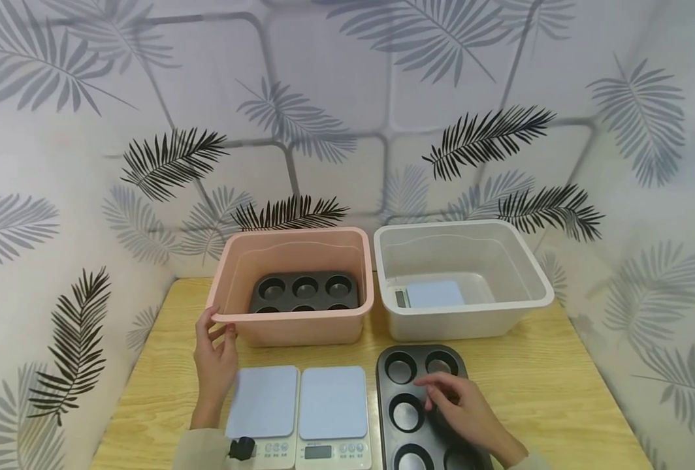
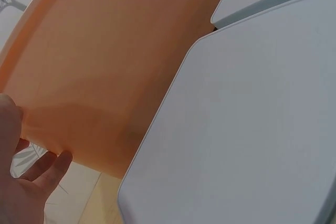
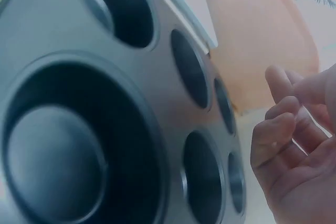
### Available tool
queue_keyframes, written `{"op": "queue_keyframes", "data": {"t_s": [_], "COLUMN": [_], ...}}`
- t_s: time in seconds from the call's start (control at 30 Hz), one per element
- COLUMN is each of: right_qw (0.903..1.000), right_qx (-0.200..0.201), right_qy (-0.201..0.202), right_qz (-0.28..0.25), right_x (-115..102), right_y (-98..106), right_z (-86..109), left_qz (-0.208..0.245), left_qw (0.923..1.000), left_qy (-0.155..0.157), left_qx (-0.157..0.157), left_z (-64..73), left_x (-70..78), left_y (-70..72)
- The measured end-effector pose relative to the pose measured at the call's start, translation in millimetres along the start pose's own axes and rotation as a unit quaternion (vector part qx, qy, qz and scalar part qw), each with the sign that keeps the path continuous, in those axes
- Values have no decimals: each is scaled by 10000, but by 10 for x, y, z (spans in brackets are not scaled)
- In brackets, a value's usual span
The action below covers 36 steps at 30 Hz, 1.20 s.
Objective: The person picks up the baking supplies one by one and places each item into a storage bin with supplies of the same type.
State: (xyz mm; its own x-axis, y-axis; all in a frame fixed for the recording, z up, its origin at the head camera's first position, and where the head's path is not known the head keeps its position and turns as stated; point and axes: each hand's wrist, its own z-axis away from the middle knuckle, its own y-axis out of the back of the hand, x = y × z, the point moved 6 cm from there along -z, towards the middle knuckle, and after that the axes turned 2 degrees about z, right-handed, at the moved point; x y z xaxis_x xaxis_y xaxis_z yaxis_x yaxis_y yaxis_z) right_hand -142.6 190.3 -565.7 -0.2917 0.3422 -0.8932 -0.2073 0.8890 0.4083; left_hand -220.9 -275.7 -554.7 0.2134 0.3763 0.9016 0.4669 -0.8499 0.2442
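At the front left corner of a pink plastic bin (image 1: 300, 329), my left hand (image 1: 215, 356) grips the rim, fingers curled over the edge. In the left wrist view, that hand's fingertips (image 2: 64, 160) lie against the bin's orange-looking wall (image 2: 94, 77). A dark muffin tin (image 1: 304, 287) lies inside the pink bin. My right hand (image 1: 456, 405) hovers over a second dark muffin tin (image 1: 387, 418) on the table, fingers loosely bent and holding nothing. The right wrist view shows this hand (image 3: 299, 145) beside the tin's round cups (image 3: 58, 166).
Two kitchen scales with pale tops, a left scale (image 1: 263, 401) and a right scale (image 1: 333, 401), lie side by side before the pink bin. A white bin (image 1: 471, 320) stands to its right, with another scale (image 1: 436, 294) inside. Leaf-patterned cloth (image 1: 347, 98) surrounds the wooden table (image 1: 553, 385).
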Motion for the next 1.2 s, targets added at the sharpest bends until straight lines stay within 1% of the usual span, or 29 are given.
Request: {"op": "queue_keyframes", "data": {"t_s": [0.23, 0.3, 0.4, 0.47, 0.63, 0.83, 1.03, 1.2], "right_qw": [9983, 9967, 9926, 9897, 9847, 9737, 9670, 9632], "right_qx": [429, 511, 604, 703, 1002, 1058, 1143, 1184], "right_qy": [-369, -602, -1008, -1189, -1302, -1903, -2057, -2146], "right_qz": [162, 205, 307, 375, 586, 673, 979, 1101], "right_x": [95, 125, 171, 190, 231, 365, 443, 545], "right_y": [121, 155, 201, 233, 306, 372, 445, 475], "right_z": [161, 197, 243, 271, 356, 462, 518, 558], "left_qz": [-87, -85, -54, -49, -137, -223, -288, -257], "left_qw": [9999, 9999, 9999, 9999, 9998, 9997, 9996, 9996], "left_qy": [71, 88, 83, 80, 117, 37, -51, -78], "left_qx": [-38, -21, 39, 64, 21, -29, -14, -11], "left_z": [-6, -6, -8, -11, -21, -7, -13, -6], "left_x": [-8, -14, -27, -35, -56, -63, -76, -48], "left_y": [-9, -12, -14, -14, -15, -5, 1, -3]}}
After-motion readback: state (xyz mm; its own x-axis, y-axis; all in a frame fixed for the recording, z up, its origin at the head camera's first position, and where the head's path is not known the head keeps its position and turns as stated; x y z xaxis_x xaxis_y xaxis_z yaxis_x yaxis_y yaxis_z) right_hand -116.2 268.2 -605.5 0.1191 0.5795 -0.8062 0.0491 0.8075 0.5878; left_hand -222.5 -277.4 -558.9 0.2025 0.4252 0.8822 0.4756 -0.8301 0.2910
